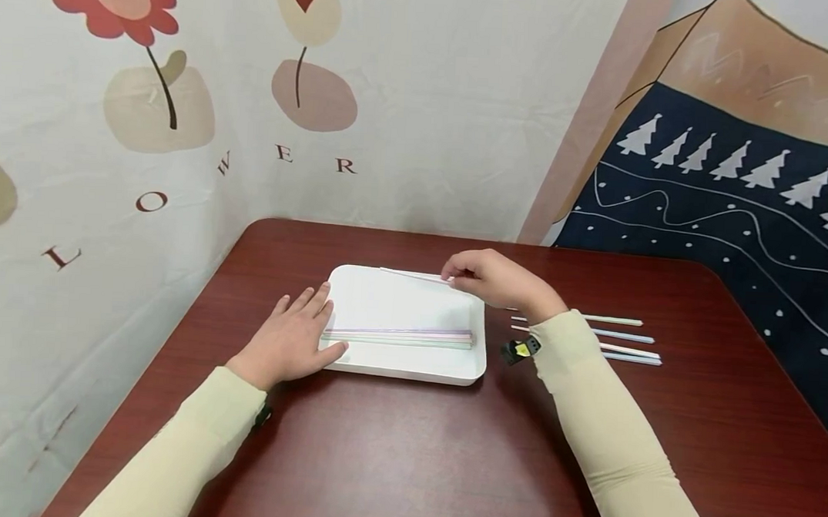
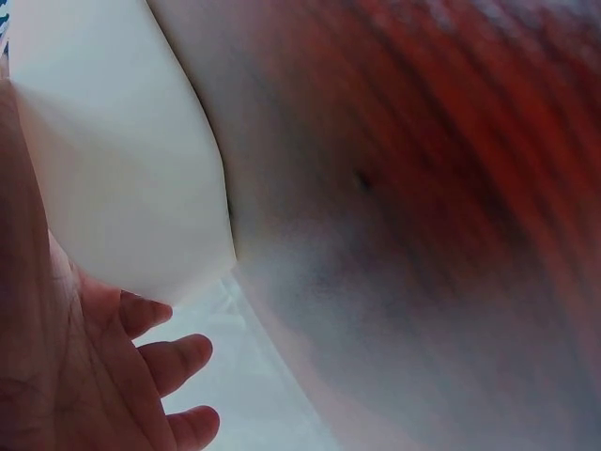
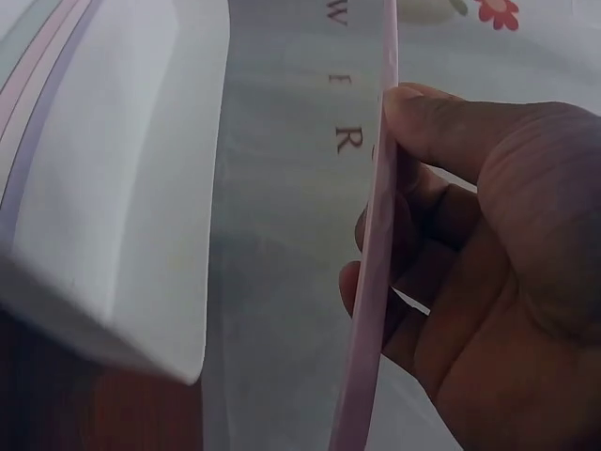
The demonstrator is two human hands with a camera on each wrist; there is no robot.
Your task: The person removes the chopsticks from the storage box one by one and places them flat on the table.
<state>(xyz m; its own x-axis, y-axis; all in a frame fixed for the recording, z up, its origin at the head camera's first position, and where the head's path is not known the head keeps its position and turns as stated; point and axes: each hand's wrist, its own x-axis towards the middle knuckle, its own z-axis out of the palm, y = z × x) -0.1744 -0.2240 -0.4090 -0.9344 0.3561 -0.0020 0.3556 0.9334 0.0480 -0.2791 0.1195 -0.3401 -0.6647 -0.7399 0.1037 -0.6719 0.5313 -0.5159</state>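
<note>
My right hand (image 1: 496, 279) pinches a thin pink straw (image 3: 371, 272) between thumb and fingers, over the far rim of a white tray (image 1: 402, 371). In the head view this straw (image 1: 413, 275) slants leftward from the fingertips. Several pastel straws (image 1: 397, 338), purple, pink and green among them, lie side by side across the near part of the tray. My left hand (image 1: 287, 345) rests at the tray's left edge, its fingers spread and straight. The left wrist view shows the tray's outer side (image 2: 131, 160) against the palm.
To the right of the tray, more pale straws (image 1: 622, 335) lie on the dark red table (image 1: 405, 451), partly hidden by the right forearm. A printed cloth (image 1: 433, 136) with flowers and letters hangs behind the table, and a dark blue tree pattern (image 1: 722, 202) stands at the right.
</note>
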